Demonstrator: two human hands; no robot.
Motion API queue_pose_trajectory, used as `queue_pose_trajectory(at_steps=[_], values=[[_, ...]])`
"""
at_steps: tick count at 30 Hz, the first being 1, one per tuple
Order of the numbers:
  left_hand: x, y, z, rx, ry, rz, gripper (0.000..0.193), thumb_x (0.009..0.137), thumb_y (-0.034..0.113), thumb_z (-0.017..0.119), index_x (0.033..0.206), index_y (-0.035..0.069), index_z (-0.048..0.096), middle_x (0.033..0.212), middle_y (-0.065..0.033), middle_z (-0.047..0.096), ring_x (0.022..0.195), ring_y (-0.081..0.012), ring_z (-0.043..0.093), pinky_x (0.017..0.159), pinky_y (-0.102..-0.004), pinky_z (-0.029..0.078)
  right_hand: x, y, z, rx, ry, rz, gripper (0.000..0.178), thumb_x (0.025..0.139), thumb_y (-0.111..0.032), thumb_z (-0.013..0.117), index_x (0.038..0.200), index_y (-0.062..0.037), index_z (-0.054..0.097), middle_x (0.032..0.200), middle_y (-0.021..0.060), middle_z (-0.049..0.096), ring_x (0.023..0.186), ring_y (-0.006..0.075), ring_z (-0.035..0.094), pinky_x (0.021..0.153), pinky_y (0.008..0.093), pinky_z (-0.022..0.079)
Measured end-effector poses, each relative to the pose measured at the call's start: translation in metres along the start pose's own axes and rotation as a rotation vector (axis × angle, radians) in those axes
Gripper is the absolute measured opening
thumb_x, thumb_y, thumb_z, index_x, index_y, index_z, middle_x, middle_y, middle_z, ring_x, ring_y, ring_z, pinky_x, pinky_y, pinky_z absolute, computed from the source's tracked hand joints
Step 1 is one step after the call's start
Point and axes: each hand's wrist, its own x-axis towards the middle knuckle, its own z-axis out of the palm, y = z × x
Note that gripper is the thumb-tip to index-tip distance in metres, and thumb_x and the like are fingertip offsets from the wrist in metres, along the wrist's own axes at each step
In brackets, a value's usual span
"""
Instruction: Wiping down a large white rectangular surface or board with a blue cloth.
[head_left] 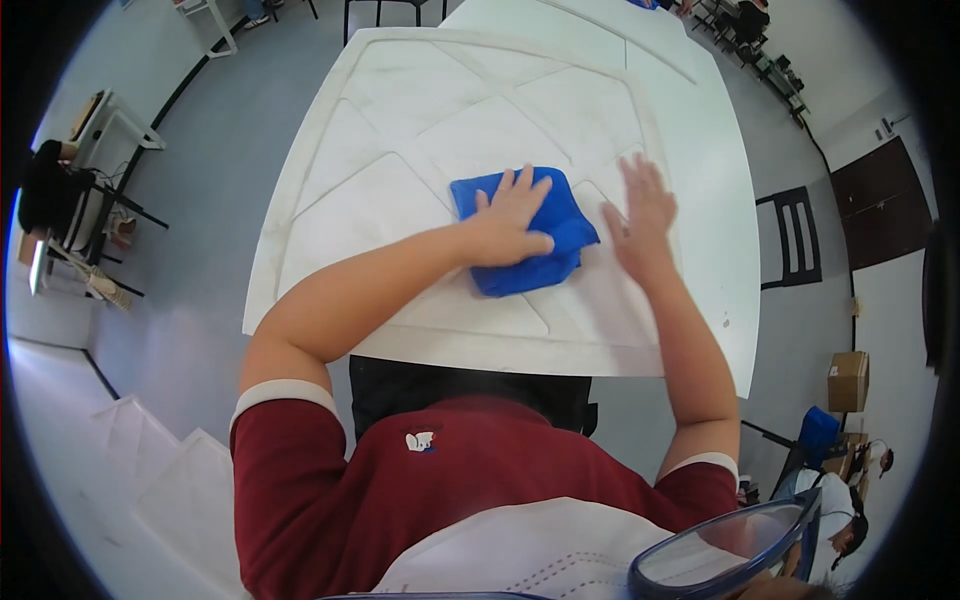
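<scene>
A folded blue piece (520,275), cloth or thin plastic, lies near the middle of a large white panel (365,130) with raised or grooved lines. Across its top rests my left hand (512,222), palm down, fingers spread and pressed flat. What lies inside the blue folds is hidden. To the right of the blue piece, apart from it, my right hand (645,215) hovers over the panel with its fingers stretched out. It is slightly blurred and holds nothing.
The panel lies on a white table (715,200). A black chair (795,237) stands beyond the table's right side. Further right, a cardboard box (848,382) is by the wall, near another person (835,510). At far left are a desk and a dark chair (60,195).
</scene>
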Motion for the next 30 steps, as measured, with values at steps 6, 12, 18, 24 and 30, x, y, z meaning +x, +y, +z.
queue_pose_trajectory(at_steps=[6, 12, 18, 24, 30], values=[[-0.006, -0.084, -0.060, 0.034, 0.372, 0.145, 0.068, 0.082, 0.034, 0.051, 0.138, 0.008, 0.022, 0.144, -0.0216, 0.010, 0.134, -0.0375, 0.002, 0.105, -0.0547, 0.006, 0.010, -0.088, -0.004, 0.128, -0.345, -0.359, 0.069, 0.075, -0.048, 0.059, 0.134, -0.0240, 0.034, 0.142, 0.0153, 0.021, 0.131, 0.0388, 0.017, 0.098, 0.0619, 0.015], [-0.017, -0.093, -0.060, 0.708, 0.335, -0.222, 0.059, 0.087, 0.048, 0.039, 0.137, 0.018, 0.028, 0.146, -0.0137, 0.013, 0.135, -0.0320, 0.007, 0.105, -0.0533, 0.008, 0.005, -0.089, 0.021, 0.003, -0.414, -0.327, 0.067, 0.076, -0.058, 0.052, 0.134, -0.0284, 0.036, 0.143, 0.0157, 0.021, 0.130, 0.0429, 0.017, 0.098, 0.0619, 0.019], [-0.016, -0.091, -0.057, 0.791, 0.260, -0.289, 0.059, 0.087, 0.049, 0.037, 0.138, 0.020, 0.026, 0.146, -0.0129, 0.013, 0.135, -0.0278, 0.009, 0.105, -0.0531, 0.009, 0.010, -0.076, 0.031, -0.015, -0.318, -0.346, 0.050, 0.087, -0.044, 0.043, 0.132, -0.0251, 0.038, 0.142, 0.0103, 0.028, 0.131, 0.0349, 0.021, 0.100, 0.0558, 0.021], [-0.014, -0.093, -0.056, 0.793, 0.259, -0.279, 0.059, 0.087, 0.048, 0.039, 0.138, 0.021, 0.026, 0.146, -0.0121, 0.014, 0.135, -0.0273, 0.010, 0.105, -0.0528, 0.010, 0.032, -0.041, 0.050, -0.049, -0.258, -0.188, 0.046, 0.089, -0.040, 0.039, 0.132, -0.0222, 0.038, 0.141, 0.0110, 0.029, 0.130, 0.0332, 0.023, 0.102, 0.0521, 0.023], [-0.015, -0.093, -0.057, 0.793, 0.260, -0.283, 0.058, 0.087, 0.046, 0.041, 0.137, 0.021, 0.028, 0.146, -0.0125, 0.015, 0.135, -0.0281, 0.011, 0.105, -0.0528, 0.010, 0.060, -0.005, 0.066, -0.093, -0.219, 0.016, 0.046, 0.091, -0.040, 0.038, 0.133, -0.0229, 0.035, 0.141, 0.0105, 0.029, 0.130, 0.0318, 0.025, 0.103, 0.0491, 0.023]])
